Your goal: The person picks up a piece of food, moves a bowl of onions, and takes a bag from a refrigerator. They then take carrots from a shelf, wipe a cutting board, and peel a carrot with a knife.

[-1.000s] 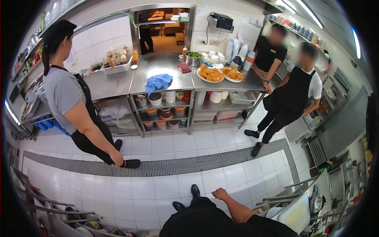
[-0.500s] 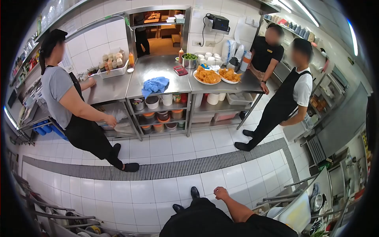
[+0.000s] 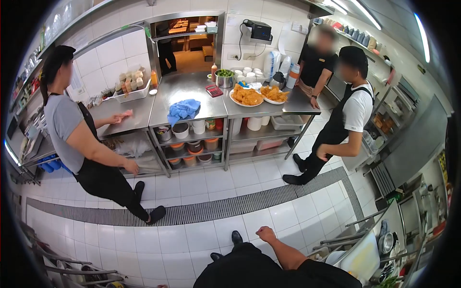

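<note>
My right hand (image 3: pixel 266 234) hangs over the white floor tiles in front of my body, its fingers curled in and nothing visible in them. It touches nothing, and my black shoe (image 3: pixel 236 237) is the nearest thing, to its left. Only a sliver of skin, seemingly my left hand (image 3: pixel 163 286), shows at the bottom edge; its fingers are hidden. Farther off, the steel counter (image 3: pixel 165 93) bears a blue cloth (image 3: pixel 183 110), two plates of fried food (image 3: pixel 247 96), a pot of green fruit (image 3: pixel 224 78) and a red calculator (image 3: pixel 213 90).
A person (image 3: pixel 79 129) stands at the left counter with a hand at a pink item (image 3: pixel 127 114). Two more people (image 3: pixel 353 105) (image 3: pixel 316 67) stand at the right. A drain grate (image 3: pixel 230 206) crosses the floor. Metal racks (image 3: pixel 79 271) and a cutting board (image 3: pixel 361 259) flank me.
The left person's far hand has moved forward, and the pink item now shows at it. The near right person's hand has come forward and up. My left hand's sliver has appeared; the view has shifted slightly.
</note>
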Tool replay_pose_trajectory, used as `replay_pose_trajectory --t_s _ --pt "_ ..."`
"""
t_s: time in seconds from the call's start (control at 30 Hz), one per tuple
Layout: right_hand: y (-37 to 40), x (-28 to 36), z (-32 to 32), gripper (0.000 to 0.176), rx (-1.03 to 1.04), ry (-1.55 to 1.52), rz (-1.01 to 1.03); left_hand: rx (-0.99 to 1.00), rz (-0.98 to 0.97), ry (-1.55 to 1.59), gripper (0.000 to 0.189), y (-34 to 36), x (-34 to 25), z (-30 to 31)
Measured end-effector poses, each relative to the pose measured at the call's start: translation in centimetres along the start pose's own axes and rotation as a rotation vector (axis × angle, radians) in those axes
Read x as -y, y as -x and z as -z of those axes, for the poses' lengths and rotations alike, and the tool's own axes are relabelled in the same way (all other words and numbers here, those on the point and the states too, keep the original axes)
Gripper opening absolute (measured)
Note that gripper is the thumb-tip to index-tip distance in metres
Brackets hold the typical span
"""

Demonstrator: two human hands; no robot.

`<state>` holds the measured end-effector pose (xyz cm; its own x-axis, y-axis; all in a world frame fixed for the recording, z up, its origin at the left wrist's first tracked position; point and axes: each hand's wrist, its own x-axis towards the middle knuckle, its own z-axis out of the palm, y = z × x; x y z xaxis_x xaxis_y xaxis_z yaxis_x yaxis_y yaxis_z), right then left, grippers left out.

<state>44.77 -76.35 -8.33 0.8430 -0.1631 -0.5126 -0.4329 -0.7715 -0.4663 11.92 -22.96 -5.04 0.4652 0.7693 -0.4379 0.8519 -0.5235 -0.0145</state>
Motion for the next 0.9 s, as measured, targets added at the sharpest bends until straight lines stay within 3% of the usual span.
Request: replay_pose_trajectory --t_s 0.07,0.1,0.13,0.17,0.23,0.27,0.33,0.37,0.4,0.43,0.47,0.63,0.9 --pt "0.1 0.1 0.1 0.031 -0.015 0.009 0.015 0.321 -0.163 0.777 0.044 -4.6 -0.8 -10.5" --pt "0.1 0.0 0.3 0.031 -0.022 0.006 0.011 0.324 -0.171 0.775 0.044 -2.7 -4.2 -8.0" --pt "0.1 0.0 0.6 0.031 -0.027 -0.002 0.01 0.577 0.383 1.005 0.03 1.9 -11.3 -0.9" --pt "0.2 -0.1 0.7 0.03 -0.03 -0.011 0.009 0.579 0.376 1.001 0.03 -1.3 -10.9 -5.4" --pt "0.3 -0.3 1.2 0.03 -0.047 -0.014 -0.005 0.465 -0.585 0.049 0.032 -6.3 -10.9 -11.6" --pt "0.3 -0.4 1.6 0.029 -0.058 -0.011 -0.012 0.468 -0.587 0.049 0.032 -8.0 -11.3 -13.5" --pt "0.1 -1.3 1.9 0.03 -0.076 -0.024 -0.038 0.385 -0.881 -0.015 0.034 -9.7 -11.7 -15.2" --pt "-0.2 -2.0 1.9 0.03 -0.094 -0.04 -0.062 0.613 -0.209 0.403 0.034 -2.2 -16.2 -5.8" --pt "-0.5 -2.7 1.9 0.03 -0.091 -0.041 -0.064 0.612 -0.206 0.4 0.034 -2.7 -16.3 -6.3" --pt "-0.8 -3.3 2.0 0.03 -0.104 -0.041 -0.086 0.572 -0.128 0.545 0.025 -3.4 -16.7 -6.6" --pt "-1.1 -3.9 2.1 0.03 -0.118 -0.04 -0.109 0.529 -0.049 0.689 0.028 -3.7 -17.2 -6.1" --pt "-4.5 -6.7 2.4 0.027 -0.116 -0.057 -0.122 0.588 -0.006 0.639 0.025 -7.3 -18.0 -6.0" --pt "-15.5 -6.3 5.8 0.025 0.008 -0.157 -0.024 0.548 0.168 0.689 0.023 -4.3 -27.4 -4.4"
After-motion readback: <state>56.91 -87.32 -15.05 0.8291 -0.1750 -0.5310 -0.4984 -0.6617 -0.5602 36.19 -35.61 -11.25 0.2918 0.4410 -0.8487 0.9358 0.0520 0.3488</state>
